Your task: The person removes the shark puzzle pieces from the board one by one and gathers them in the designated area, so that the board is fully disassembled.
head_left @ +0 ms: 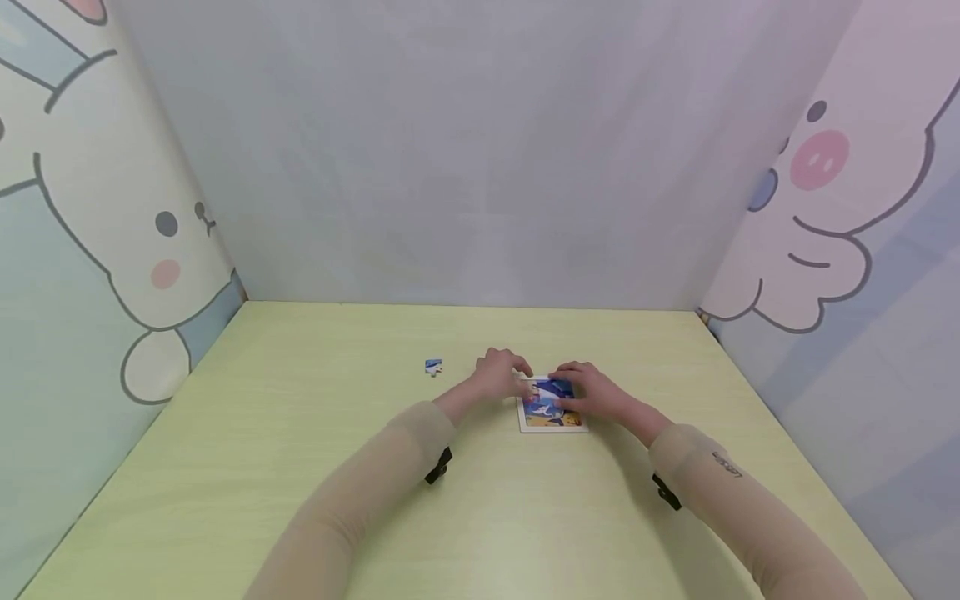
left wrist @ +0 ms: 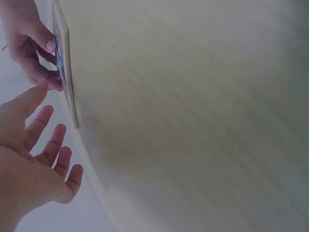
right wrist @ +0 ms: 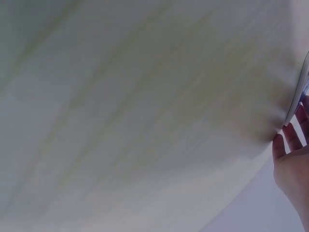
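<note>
A small picture jigsaw puzzle (head_left: 546, 412) with a white frame lies flat on the table, showing blue, white and orange artwork. My left hand (head_left: 501, 375) hovers at its upper left edge, its fingers spread and loosely bent with nothing between them in the left wrist view. From the right, my right hand (head_left: 596, 393) reaches over the puzzle, thumb and fingertips on its picture face and right edge. One loose jigsaw piece (head_left: 433, 367), blue and white, lies to the left of my left hand.
The pale yellow-green table (head_left: 360, 350) meets a grey-white curtain (head_left: 480, 167) at its back. Cartoon-printed panels stand at the left (head_left: 82, 350) and right (head_left: 885, 333). Black straps (head_left: 439, 466) show at both sleeves' cuffs.
</note>
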The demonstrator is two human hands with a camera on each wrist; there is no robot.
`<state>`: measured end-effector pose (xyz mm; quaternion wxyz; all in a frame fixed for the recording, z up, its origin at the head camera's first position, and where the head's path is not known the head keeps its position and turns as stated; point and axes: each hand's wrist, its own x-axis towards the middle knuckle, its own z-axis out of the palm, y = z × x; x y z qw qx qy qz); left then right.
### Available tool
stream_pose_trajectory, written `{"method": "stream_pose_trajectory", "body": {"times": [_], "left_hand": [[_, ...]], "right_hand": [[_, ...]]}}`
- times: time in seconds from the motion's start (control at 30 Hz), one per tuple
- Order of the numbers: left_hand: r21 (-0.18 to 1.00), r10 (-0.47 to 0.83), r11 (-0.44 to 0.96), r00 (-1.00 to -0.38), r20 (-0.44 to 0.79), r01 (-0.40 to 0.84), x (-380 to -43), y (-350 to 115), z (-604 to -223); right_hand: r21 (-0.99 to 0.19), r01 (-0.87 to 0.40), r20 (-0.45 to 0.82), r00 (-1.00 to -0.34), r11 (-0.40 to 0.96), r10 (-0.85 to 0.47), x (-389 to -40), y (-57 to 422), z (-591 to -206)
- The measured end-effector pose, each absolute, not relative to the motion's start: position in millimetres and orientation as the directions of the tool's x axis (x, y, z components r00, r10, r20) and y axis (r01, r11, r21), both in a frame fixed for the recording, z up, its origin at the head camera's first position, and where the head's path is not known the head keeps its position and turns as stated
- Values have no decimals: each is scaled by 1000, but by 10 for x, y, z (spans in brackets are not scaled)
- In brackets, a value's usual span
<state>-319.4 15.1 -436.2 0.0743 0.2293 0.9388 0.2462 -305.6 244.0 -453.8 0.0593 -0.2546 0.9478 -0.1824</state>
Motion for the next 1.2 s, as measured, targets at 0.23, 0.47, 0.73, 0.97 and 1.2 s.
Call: {"method": "stream_pose_trajectory", "body": {"times": [0.23, 0.47, 0.73, 0.97, 1.2], "left_hand": [[419, 492, 796, -870, -29, 436, -3145, 237, -4382], [414, 460, 817, -887, -46, 403, -3126, 277, -4408], [408, 456, 822, -888, -55, 397, -3143, 290, -4440], [403, 453, 823, -890, -41, 401, -3174, 298, -4473], [429, 466, 800, -885, -3, 420, -3176, 309, -4424]], "right_hand": [[-379, -485, 10, -854, 788, -521, -3035, 2439, -4537], [-387, -459, 29, -873, 800, -487, -3033, 2438, -4546], [-427, -412, 37, -897, 805, -440, -3016, 2444, -4578], [-456, -385, 35, -909, 802, -416, -3008, 2448, -4587], [-476, -385, 42, -908, 791, -416, -3007, 2453, -4582]]}}
